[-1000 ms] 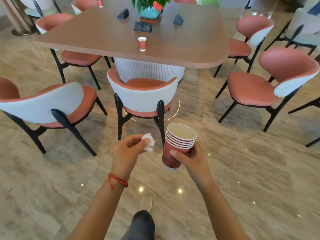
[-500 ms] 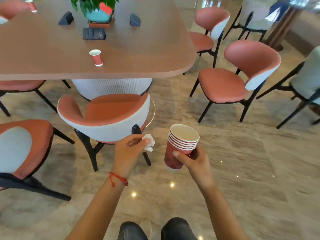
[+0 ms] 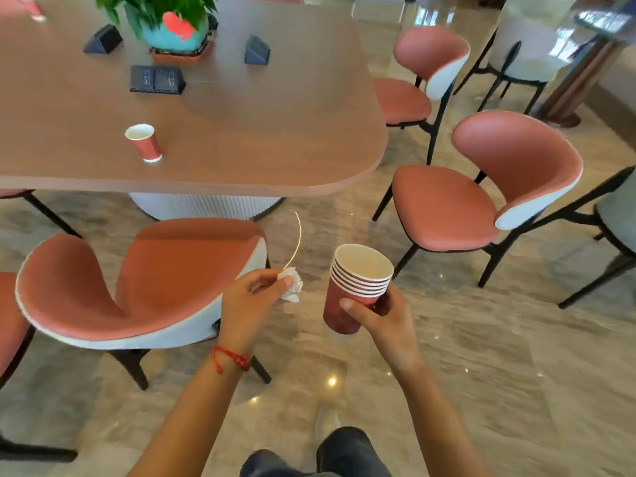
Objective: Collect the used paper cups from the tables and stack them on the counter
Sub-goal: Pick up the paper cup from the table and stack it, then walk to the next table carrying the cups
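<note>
with the nested cup stack (image 3: pixel 354 287) gripped round its side in the right hand (image 3: pixel 382 318) and a crumpled tissue (image 3: pixel 292 286) pinched in the left hand (image 3: pixel 249 301), the lone cup (image 3: pixel 144 142) on the table (image 3: pixel 275 132) is probably best reached around the chair (image 3: pixel 144 284) and dropped straight into the stack.

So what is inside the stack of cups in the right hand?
The top cup of the stack of cups, held by the right hand, shows a bare pale inner wall, nothing in it. Its bottom is hidden, and the lower cups' insides are covered by those nested above.
</note>
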